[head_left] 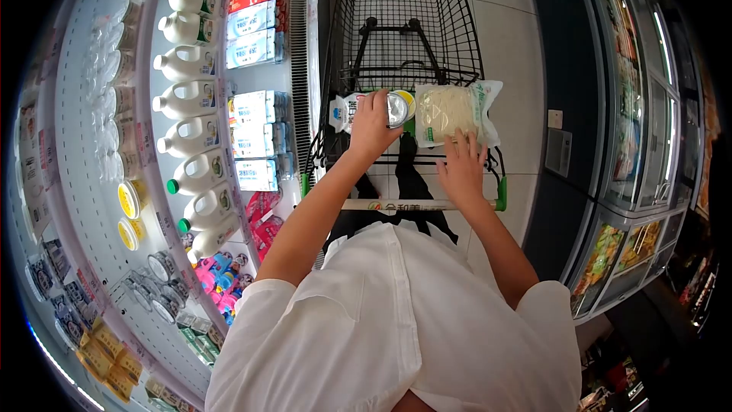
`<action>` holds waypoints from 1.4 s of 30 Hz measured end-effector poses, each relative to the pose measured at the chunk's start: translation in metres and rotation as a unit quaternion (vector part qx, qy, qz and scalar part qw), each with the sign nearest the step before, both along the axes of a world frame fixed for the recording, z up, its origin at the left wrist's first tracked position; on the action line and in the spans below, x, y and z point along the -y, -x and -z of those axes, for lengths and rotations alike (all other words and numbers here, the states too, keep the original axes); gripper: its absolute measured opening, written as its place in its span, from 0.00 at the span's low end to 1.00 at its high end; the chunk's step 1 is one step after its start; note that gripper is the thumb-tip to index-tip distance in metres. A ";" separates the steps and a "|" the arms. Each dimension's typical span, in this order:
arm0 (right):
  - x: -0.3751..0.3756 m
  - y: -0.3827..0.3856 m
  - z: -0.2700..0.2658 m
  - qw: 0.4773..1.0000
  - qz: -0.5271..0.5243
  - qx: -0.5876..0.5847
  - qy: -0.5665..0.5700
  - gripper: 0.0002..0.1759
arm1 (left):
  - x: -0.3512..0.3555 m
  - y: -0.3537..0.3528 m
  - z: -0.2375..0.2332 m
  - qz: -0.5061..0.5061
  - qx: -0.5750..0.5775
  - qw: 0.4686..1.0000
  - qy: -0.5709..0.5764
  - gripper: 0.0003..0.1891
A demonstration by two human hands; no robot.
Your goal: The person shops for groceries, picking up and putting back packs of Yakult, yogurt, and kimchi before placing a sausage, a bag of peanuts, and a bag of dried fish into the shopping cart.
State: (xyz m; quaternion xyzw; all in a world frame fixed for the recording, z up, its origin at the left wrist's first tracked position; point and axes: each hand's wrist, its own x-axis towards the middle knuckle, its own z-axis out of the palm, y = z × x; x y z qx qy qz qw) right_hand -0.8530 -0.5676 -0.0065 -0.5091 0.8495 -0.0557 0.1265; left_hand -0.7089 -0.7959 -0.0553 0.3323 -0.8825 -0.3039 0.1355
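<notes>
A: Condition of the hands?

B: From where I stand, the left hand [372, 127] is curled over a white printed packet [343, 113] and against a round silver-topped container [396, 110] with yellow at its edge. Whether it grips either, I cannot tell. The right hand [463, 168] is spread wide, fingers at the near edge of a clear plastic bag of pale, noodle-like strands [446, 111].

A: Position of the goods?

B: In a row across the rear of a black wire shopping cart [478, 49], just beyond its pale handle bar with green ends [427, 204].

A: Hazards?

B: In my judgement, lifting the packet alone could tip the container, as they lie so close. The bag's loose end reaches the cart's right side; a sideways push could send it over. Hard finger pressure might snap the strands, if brittle.

A: Edges and room?

B: Tight at left: the cart stands near a black slatted grille [300, 69] fronting white plastic jugs [187, 99]. At right, a wider strip of pale tiled floor [507, 46] runs towards glass-fronted freezers [648, 152].
</notes>
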 end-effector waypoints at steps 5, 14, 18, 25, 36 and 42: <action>-0.083 0.009 -0.008 0.998 0.042 0.027 0.031 0.36 | -0.001 0.034 0.036 0.012 0.085 0.994 -0.064 0.50; -0.093 0.013 -0.014 0.997 -0.005 0.052 0.058 0.38 | 0.011 0.038 0.049 0.030 0.145 0.987 -0.069 0.54; -0.090 0.013 -0.012 0.996 -0.032 0.049 0.068 0.40 | 0.003 0.040 0.055 0.018 0.156 0.985 -0.065 0.56; -0.089 0.023 -0.034 0.984 -0.123 0.100 0.079 0.41 | 0.001 0.023 0.015 0.037 0.148 0.988 -0.034 0.56; -0.091 0.022 -0.003 0.998 -0.039 0.053 -0.026 0.21 | 0.014 -0.131 -0.031 -0.114 0.100 0.975 -0.161 0.17; -0.087 0.034 -0.003 0.995 -0.073 0.061 -0.016 0.20 | 0.052 -0.059 0.000 -0.283 0.157 0.821 -0.470 0.35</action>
